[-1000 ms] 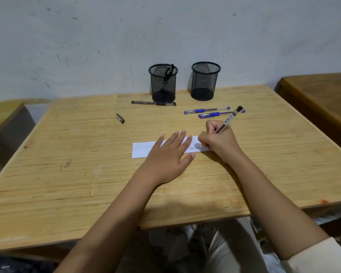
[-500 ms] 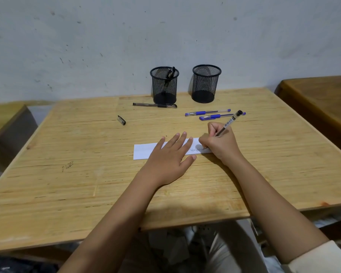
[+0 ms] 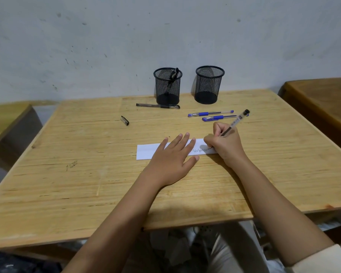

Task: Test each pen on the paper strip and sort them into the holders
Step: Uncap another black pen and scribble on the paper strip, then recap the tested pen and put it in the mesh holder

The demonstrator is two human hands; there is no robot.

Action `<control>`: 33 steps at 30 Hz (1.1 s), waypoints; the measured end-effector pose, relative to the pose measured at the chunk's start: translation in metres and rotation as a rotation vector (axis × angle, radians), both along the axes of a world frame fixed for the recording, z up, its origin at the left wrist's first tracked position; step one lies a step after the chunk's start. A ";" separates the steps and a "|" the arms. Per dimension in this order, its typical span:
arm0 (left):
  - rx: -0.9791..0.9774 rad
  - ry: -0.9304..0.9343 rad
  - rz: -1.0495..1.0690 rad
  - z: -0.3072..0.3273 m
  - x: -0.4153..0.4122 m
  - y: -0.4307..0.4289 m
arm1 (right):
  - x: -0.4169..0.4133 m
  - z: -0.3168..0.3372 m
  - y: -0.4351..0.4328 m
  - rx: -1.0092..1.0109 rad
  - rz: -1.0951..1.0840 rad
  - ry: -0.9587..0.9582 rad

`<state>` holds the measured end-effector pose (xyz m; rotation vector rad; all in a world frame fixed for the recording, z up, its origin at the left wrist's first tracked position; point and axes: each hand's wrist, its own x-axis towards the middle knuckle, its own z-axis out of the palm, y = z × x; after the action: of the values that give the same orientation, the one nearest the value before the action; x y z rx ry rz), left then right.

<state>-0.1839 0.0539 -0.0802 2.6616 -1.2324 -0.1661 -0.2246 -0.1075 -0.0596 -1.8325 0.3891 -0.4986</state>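
Observation:
A white paper strip [image 3: 147, 152] lies mid-table with dark scribbles near its right end. My left hand [image 3: 171, 160] presses flat on the strip, fingers spread. My right hand [image 3: 225, 146] grips a black pen [image 3: 237, 121] with its tip on the strip's right end. Two blue pens [image 3: 210, 113] [image 3: 219, 117] lie just beyond my right hand. A black pen [image 3: 158, 106] rests in front of the left mesh holder [image 3: 167, 86], which has one black pen in it. The right mesh holder [image 3: 209, 84] looks empty. A loose black cap [image 3: 124, 120] lies to the left.
The wooden table [image 3: 87, 184] backs onto a grey wall. A second wooden table [image 3: 323, 103] stands at the right, another [image 3: 4, 119] at the left. Both holders stand at the far edge against the wall.
My right hand has shifted slightly right along the strip, and more scribble shows on the paper beside it. The left hand stays pressed on the strip.

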 end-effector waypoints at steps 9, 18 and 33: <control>-0.159 -0.049 0.022 0.005 -0.005 0.002 | -0.013 0.009 -0.010 0.484 0.039 -0.229; -0.387 -0.072 0.067 0.030 -0.007 0.017 | -0.012 0.033 -0.015 0.640 0.049 -0.333; -0.337 0.022 0.826 0.031 0.121 0.080 | 0.035 0.065 -0.004 0.601 0.137 -0.294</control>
<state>-0.0628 0.1338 -0.0488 2.6001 -0.0663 0.1298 -0.1897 -0.1112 0.0058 -1.1749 0.1811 -0.4831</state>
